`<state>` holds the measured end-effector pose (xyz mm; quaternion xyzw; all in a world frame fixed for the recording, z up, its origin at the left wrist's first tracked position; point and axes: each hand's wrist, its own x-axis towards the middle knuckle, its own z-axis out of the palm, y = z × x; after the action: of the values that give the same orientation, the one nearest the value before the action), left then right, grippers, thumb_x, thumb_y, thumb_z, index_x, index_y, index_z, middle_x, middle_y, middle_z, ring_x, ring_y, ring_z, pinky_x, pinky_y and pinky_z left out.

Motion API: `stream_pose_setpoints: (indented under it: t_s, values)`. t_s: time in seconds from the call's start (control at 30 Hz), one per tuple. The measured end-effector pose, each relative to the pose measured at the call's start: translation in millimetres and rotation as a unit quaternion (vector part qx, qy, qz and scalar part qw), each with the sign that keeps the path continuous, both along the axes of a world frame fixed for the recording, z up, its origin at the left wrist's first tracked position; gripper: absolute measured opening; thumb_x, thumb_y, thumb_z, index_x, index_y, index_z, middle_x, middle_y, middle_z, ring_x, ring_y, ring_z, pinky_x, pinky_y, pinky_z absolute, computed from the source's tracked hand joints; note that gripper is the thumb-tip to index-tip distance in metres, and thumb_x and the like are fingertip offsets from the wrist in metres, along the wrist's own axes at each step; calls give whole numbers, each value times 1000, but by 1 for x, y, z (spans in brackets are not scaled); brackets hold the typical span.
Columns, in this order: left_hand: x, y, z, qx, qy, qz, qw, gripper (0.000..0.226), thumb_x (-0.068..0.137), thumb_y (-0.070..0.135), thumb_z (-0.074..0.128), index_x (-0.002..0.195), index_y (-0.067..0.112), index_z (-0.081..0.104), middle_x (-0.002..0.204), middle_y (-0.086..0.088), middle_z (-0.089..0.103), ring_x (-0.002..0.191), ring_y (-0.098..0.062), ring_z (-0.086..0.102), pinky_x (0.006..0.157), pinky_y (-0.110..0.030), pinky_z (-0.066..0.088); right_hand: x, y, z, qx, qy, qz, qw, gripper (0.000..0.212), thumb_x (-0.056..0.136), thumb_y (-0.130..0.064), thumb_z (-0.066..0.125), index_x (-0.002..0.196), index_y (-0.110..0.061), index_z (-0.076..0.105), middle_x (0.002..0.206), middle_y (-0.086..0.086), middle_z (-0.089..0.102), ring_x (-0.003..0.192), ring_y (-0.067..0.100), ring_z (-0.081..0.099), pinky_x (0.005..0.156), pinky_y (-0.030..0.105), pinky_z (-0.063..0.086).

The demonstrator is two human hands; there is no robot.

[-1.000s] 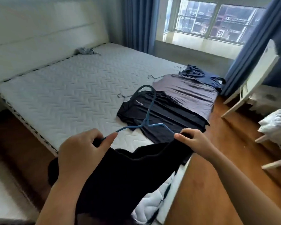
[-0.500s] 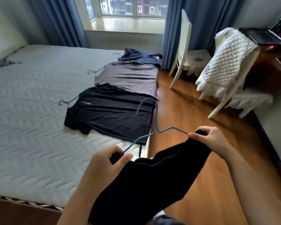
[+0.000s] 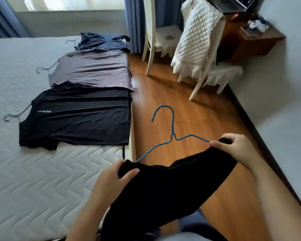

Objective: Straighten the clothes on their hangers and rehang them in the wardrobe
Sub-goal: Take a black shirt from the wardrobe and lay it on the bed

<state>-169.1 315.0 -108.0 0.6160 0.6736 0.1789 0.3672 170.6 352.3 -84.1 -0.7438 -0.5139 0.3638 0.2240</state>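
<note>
A black garment hangs on a blue wire hanger, held over the wooden floor beside the bed. My left hand pinches the garment's left shoulder over the hanger's end. My right hand pinches the right shoulder the same way. The hanger's hook points away from me. On the mattress lie three more shirts on grey wire hangers: a black one, a grey one and a navy one. No wardrobe is in view.
Two white chairs stand on the floor ahead: one by the blue curtain, the other draped with a white quilted cover. A wooden desk sits at the far right. A white wall runs along the right.
My view has swung right, away from the bed and toward the floor and chairs. Both hands keep hold of the black garment on the blue hanger, which is now over the floor.
</note>
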Motion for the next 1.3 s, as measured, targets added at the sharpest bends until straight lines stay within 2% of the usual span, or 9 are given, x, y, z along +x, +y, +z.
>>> stream_pose_setpoints:
  t_s: [0.3, 0.47, 0.67, 0.8, 0.87, 1.0, 1.1, 1.2, 1.3]
  values:
    - [119, 65, 8, 45, 35, 33, 998, 20, 81, 41, 61, 76, 24, 51, 74, 4, 62, 76, -15, 58, 63, -27, 41, 109, 67, -10, 23, 28, 4, 999, 49, 70, -38, 75, 71, 8, 59, 59, 9, 50, 55, 15, 47, 51, 26, 34]
    - [204, 108, 17, 68, -5, 63, 996, 17, 81, 39, 63, 72, 33, 49, 69, 11, 60, 69, -1, 56, 57, -15, 38, 187, 128, 4, 22, 24, 23, 999, 42, 72, -35, 75, 64, 2, 58, 43, -7, 51, 39, -1, 48, 36, 7, 32]
    - [255, 148, 25, 81, -30, 110, 990, 18, 82, 38, 62, 71, 33, 48, 68, 13, 59, 69, -1, 56, 59, -20, 42, 229, 204, 26, 94, 26, 58, 994, 71, 33, -86, 61, 61, -20, 63, 52, -14, 61, 50, -3, 56, 43, 7, 40]
    - [245, 149, 22, 87, -23, 188, 978, 20, 80, 35, 64, 69, 33, 49, 65, 13, 58, 66, 1, 54, 55, -13, 38, 207, 236, 25, 95, 18, 142, 985, 78, 36, -83, 61, 66, -11, 63, 62, 1, 62, 60, 11, 57, 53, 24, 45]
    - [233, 144, 21, 89, -14, 232, 968, 21, 80, 33, 66, 68, 33, 48, 65, 14, 57, 66, 1, 53, 54, -13, 36, 187, 249, 19, 87, 26, 194, 977, 68, 49, -73, 64, 68, -7, 63, 64, 6, 60, 63, 17, 56, 56, 29, 42]
    - [201, 117, 21, 88, -1, 337, 937, 14, 77, 33, 69, 74, 29, 56, 70, 12, 60, 72, -8, 56, 60, -18, 39, 127, 271, 9, 62, 19, 284, 957, 40, 69, -49, 72, 61, -12, 58, 58, 0, 53, 60, 16, 50, 54, 27, 37]
    - [174, 86, 25, 83, 13, 423, 902, 14, 76, 32, 70, 74, 28, 57, 70, 10, 60, 73, -17, 55, 60, -26, 38, 68, 281, 5, 60, 23, 367, 928, 52, 66, -54, 72, 60, -5, 56, 54, -2, 48, 55, 12, 44, 51, 24, 33]
    - [143, 55, 28, 77, 13, 495, 866, 12, 76, 30, 71, 81, 26, 61, 75, 9, 62, 80, -20, 56, 64, -26, 40, 1, 281, 8, 64, 29, 439, 896, 46, 71, -46, 72, 46, -21, 43, 42, -10, 46, 44, 2, 43, 44, 14, 31]
    - [111, 33, 28, 74, 18, 545, 835, 20, 76, 33, 70, 71, 40, 52, 74, 19, 57, 82, -19, 54, 66, -29, 39, -65, 282, 14, 59, 27, 506, 860, 35, 70, -52, 68, 57, -21, 56, 55, -7, 57, 52, 1, 50, 53, 18, 38]
